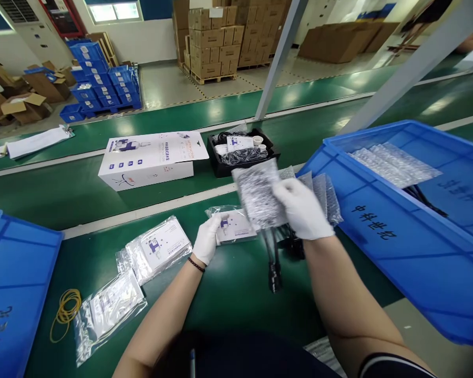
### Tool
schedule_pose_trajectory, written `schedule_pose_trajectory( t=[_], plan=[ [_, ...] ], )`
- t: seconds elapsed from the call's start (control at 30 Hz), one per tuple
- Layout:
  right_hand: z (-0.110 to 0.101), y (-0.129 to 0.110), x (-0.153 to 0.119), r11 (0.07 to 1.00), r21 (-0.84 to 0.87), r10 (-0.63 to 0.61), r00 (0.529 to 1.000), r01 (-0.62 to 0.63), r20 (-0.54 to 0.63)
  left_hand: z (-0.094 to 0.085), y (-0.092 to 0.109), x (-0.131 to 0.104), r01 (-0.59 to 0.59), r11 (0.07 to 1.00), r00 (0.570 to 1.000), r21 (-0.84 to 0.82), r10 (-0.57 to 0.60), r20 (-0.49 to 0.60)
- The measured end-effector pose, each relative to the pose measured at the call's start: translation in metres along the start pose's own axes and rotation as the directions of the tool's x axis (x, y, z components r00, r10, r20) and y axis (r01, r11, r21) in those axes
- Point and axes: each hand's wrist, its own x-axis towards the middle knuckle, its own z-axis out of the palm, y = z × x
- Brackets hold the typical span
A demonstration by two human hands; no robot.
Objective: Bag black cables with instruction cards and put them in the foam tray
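Both hands wear white gloves. My right hand (302,209) grips a bubble-wrap pouch (259,195), from which a black cable with a plug (275,275) hangs over the green surface. My left hand (207,237) is closed on the left edge of a bagged booklet (235,226) lying flat. More bubble-wrap pouches (326,198) stand behind my right hand, against the blue bin. To the left of my left hand lie bagged booklets (163,247) and another clear bag with a booklet (112,304). Beyond the hands sits a black tray (220,169) with cables, white parts and a card.
A white printed box (153,157) lies beyond my left hand. Blue bins flank the work surface, one at right (374,236) and one at left (16,283). Yellow rubber bands (67,310) lie near the left bin. A grey post (278,63) rises behind the tray.
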Motion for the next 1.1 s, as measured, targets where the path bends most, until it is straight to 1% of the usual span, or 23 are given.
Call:
schedule_pose_trajectory(
  t=[0.03,0.07,0.1,0.13,0.17,0.2,0.23,0.27,0.3,0.33,0.37,0.4,0.43,0.5,0.57,0.63,0.67,0.73,0.87,0.97,1.1],
  plan=[
    [0.016,0.0,-0.005,0.998,0.037,0.043,0.994,-0.047,0.1,0.002,-0.001,0.001,0.032,0.995,0.998,-0.094,-0.027,0.059],
    [0.031,0.0,-0.011,0.991,0.083,0.087,0.978,-0.104,0.191,0.003,-0.002,0.002,0.053,0.984,0.995,-0.168,-0.038,0.092],
    [0.046,0.002,-0.017,0.977,0.147,0.112,0.955,-0.157,0.273,0.002,-0.003,0.003,0.063,0.974,0.995,-0.219,-0.043,0.092],
    [0.056,0.004,-0.023,0.953,0.229,0.11,0.931,-0.198,0.347,0.0,-0.004,0.004,0.063,0.966,0.997,-0.25,-0.047,0.068],
    [0.063,0.005,-0.029,0.923,0.311,0.081,0.905,-0.226,0.418,-0.003,-0.004,0.005,0.06,0.962,0.998,-0.268,-0.054,0.03],
    [0.066,0.006,-0.033,0.896,0.374,0.032,0.875,-0.239,0.484,-0.006,-0.003,0.005,0.059,0.959,0.998,-0.277,-0.064,-0.008],
    [0.065,0.007,-0.036,0.884,0.404,-0.029,0.835,-0.236,0.55,-0.009,-0.003,0.005,0.057,0.957,0.996,-0.285,-0.072,-0.044],
    [0.062,0.006,-0.038,0.894,0.396,-0.088,0.783,-0.21,0.615,-0.012,-0.002,0.006,0.049,0.955,0.995,-0.293,-0.074,-0.074],
    [0.057,0.006,-0.038,0.921,0.357,-0.137,0.727,-0.157,0.673,-0.014,-0.001,0.006,0.042,0.953,0.993,-0.301,-0.074,-0.096],
    [0.052,0.005,-0.039,0.951,0.297,-0.164,0.681,-0.083,0.714,-0.015,0.0,0.006,0.034,0.95,0.991,-0.309,-0.072,-0.113],
    [0.048,0.004,-0.039,0.972,0.235,-0.175,0.654,-0.005,0.736,-0.015,0.0,0.006,0.028,0.949,0.99,-0.314,-0.071,-0.124],
    [0.047,0.003,-0.039,0.982,0.183,-0.169,0.656,0.048,0.735,-0.014,0.0,0.006,0.026,0.95,0.989,-0.311,-0.07,-0.13],
    [0.047,0.003,-0.039,0.986,0.155,-0.153,0.681,0.058,0.716,-0.013,0.0,0.006,0.022,0.956,0.989,-0.292,-0.064,-0.136],
    [0.053,0.004,-0.041,0.986,0.166,-0.081,0.767,-0.033,0.637,-0.01,0.0,0.004,-0.007,0.979,0.988,-0.202,-0.023,-0.15],
    [0.062,0.007,-0.043,0.972,0.194,0.004,0.84,-0.13,0.543,-0.008,-0.002,0.002,-0.031,0.998,0.988,-0.046,0.024,-0.155],
    [0.068,0.01,-0.045,0.974,0.176,0.055,0.895,-0.146,0.443,-0.009,-0.003,0.0,-0.03,0.993,0.987,0.118,0.047,-0.15],
    [0.07,0.011,-0.046,0.979,0.15,0.067,0.914,-0.137,0.401,-0.009,-0.004,0.0,-0.024,0.983,0.988,0.184,0.052,-0.148],
    [0.071,0.012,-0.045,0.983,0.119,0.088,0.927,-0.14,0.364,-0.011,-0.005,-0.001,-0.022,0.961,0.987,0.276,0.064,-0.145],
    [0.069,0.011,-0.043,0.982,0.092,0.124,0.923,-0.168,0.363,-0.011,-0.004,-0.001,-0.061,0.931,0.986,0.36,0.113,-0.123],
    [0.069,0.01,-0.041,0.981,0.092,0.128,0.922,-0.172,0.366,-0.011,-0.002,-0.001,-0.062,0.924,0.987,0.378,0.113,-0.116],
    [0.069,0.009,-0.041,0.977,0.117,0.124,0.921,-0.179,0.37,-0.013,-0.002,-0.001,-0.048,0.931,0.991,0.361,0.091,-0.103]
  ],
)
